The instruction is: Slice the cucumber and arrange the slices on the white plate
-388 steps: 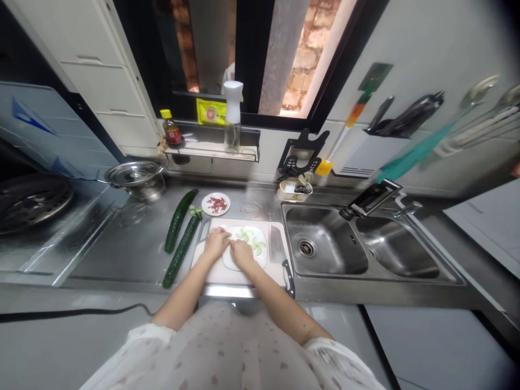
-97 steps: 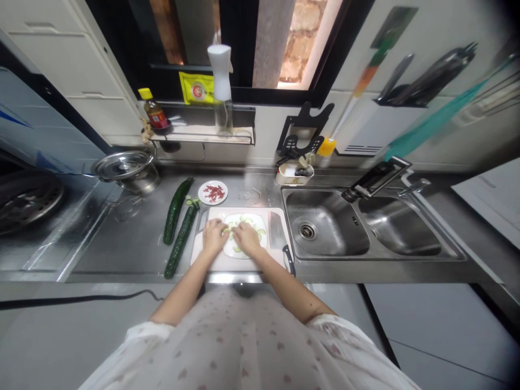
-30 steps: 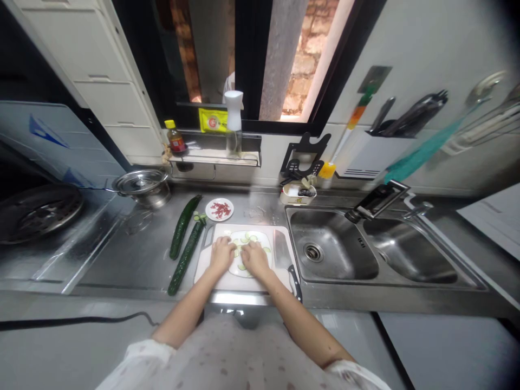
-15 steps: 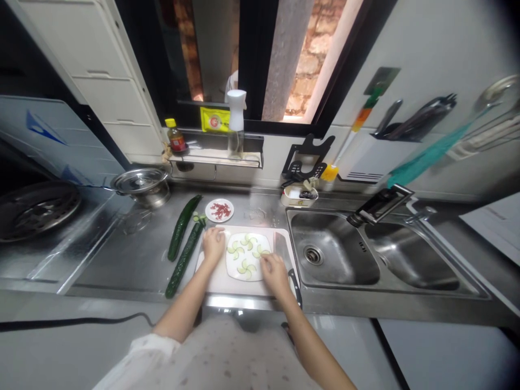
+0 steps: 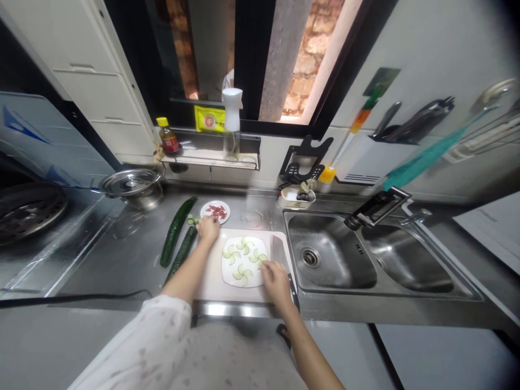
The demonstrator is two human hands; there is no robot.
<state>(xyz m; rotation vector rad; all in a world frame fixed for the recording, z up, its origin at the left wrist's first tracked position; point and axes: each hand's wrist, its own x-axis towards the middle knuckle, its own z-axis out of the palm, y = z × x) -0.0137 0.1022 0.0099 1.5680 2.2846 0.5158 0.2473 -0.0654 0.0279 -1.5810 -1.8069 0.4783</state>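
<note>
A white plate [image 5: 228, 277] lies on the pale cutting board [image 5: 211, 287], with thin cucumber slices [image 5: 245, 246] set out on it in several pinwheels. My right hand [image 5: 278, 281] is at the plate's right side, fingertips pinched on a cucumber slice of the right-hand pinwheel. My left hand [image 5: 208, 229] reaches past the board's far left corner, fingers loosely bent and apart, by the small plate [image 5: 226, 218] of chopped red bits [image 5: 216, 210]. Cut cucumber pieces [image 5: 192, 220] sit beside its fingers. My left forearm partly covers one cucumber [image 5: 183, 248]; another cucumber [image 5: 174, 238] lies further left.
A knife [image 5: 278, 249] lies along the board's right side, its black handle toward me. The double sink [image 5: 333, 254] is to the right. A lidded pot [image 5: 140, 189] stands back left. Behind, a wall shelf [image 5: 211, 157] carries a sauce bottle and a spray bottle.
My left hand has moved forward from the board's left part to the small plate and cut cucumber pieces. My right hand stays pinched at the right pinwheel. The view has shifted slightly.
</note>
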